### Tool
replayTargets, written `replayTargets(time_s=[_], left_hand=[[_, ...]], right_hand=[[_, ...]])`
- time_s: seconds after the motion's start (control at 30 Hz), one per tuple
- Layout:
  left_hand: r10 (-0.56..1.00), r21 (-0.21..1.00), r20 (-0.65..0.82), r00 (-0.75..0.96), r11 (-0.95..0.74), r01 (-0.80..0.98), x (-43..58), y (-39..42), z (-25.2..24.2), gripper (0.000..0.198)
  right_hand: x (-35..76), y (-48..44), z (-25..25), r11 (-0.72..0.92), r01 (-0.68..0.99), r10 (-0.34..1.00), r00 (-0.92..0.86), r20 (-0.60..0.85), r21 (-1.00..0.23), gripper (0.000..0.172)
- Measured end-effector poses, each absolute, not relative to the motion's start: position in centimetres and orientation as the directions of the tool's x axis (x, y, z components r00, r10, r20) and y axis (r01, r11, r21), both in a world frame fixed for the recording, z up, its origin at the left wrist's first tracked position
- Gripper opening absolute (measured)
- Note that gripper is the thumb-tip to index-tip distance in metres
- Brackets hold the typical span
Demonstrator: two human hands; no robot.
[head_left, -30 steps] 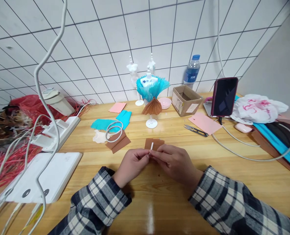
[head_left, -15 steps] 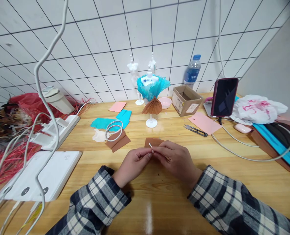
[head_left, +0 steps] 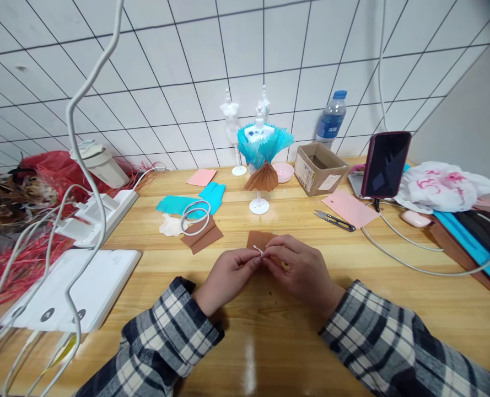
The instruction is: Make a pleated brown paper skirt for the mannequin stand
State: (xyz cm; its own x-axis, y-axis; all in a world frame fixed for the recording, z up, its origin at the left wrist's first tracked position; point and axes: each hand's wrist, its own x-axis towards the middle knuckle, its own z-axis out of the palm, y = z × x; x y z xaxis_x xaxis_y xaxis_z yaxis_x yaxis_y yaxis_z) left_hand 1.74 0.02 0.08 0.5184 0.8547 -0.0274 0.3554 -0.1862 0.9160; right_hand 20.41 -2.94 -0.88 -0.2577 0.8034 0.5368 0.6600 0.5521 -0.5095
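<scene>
The strip (head_left: 258,250) is thin, narrow and white, slightly curved, with one end poking up beyond the fingers. It is in mid-desk, at the meeting fingertips of both hands, just in front of a brown sheet (head_left: 256,239). The left hand (head_left: 228,278) has a pinching grip on it between thumb and forefinger; the right hand (head_left: 302,270) pinches it from the other side, and much of the lower part is hidden.

The bottle (head_left: 330,118) has a blue label with white characters, too blurred to read. Pale labels are stuck on the open box (head_left: 318,179), their print too small to make out. Pink marks cover the white bag (head_left: 470,184), and no words can be told in them.

The desk (head_left: 278,342) ends at the back against the tiled wall (head_left: 145,82). Bare wood shows between the plaid sleeves and in a band between the right hand and the snips (head_left: 334,220). Straight beyond the brown sheet stands a white form (head_left: 259,207) in a turquoise ruffle and brown skirt. Left of the left sleeve lies a flat white case (head_left: 83,281), with cables across it.
</scene>
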Motion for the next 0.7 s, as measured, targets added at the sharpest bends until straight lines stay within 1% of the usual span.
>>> replayTargets(time_s=[0.07, 0.23, 0.3, 0.53, 0.7], left_hand=[[0.849, 0.912, -0.043, 0.526, -0.182, 0.368, 1.80, -0.05, 0.04, 0.025], [0.854, 0.877, -0.032, 0.520, -0.225, 0.424, 1.83, -0.04, -0.22, 0.024], [0.855, 0.862, -0.018, 0.518, -0.250, 0.442, 1.84, -0.06, -0.19, 0.023], [0.836, 0.844, 0.024, 0.548, -0.311, 0.437, 1.79, -0.01, 0.31, 0.022], [0.832, 0.876, 0.008, 0.554, -0.273, 0.398, 1.65, 0.06, 0.16, 0.020]], right_hand=[[20.33, -2.94, -0.97, 0.536, 0.646, 0.822, -0.250, 0.513, -0.544, 0.010], [20.25, -2.60, -1.40, 0.426, 0.560, 0.899, -0.175, 0.401, -0.711, 0.010], [20.24, -2.41, -1.45, 0.392, 0.522, 0.918, -0.165, 0.361, -0.757, 0.009], [20.22, -2.17, -1.15, 0.354, 0.438, 0.935, -0.171, 0.310, -0.827, 0.006], [20.07, -2.23, -1.19, 0.299, 0.423, 0.954, -0.166, 0.251, -0.855, 0.004]])
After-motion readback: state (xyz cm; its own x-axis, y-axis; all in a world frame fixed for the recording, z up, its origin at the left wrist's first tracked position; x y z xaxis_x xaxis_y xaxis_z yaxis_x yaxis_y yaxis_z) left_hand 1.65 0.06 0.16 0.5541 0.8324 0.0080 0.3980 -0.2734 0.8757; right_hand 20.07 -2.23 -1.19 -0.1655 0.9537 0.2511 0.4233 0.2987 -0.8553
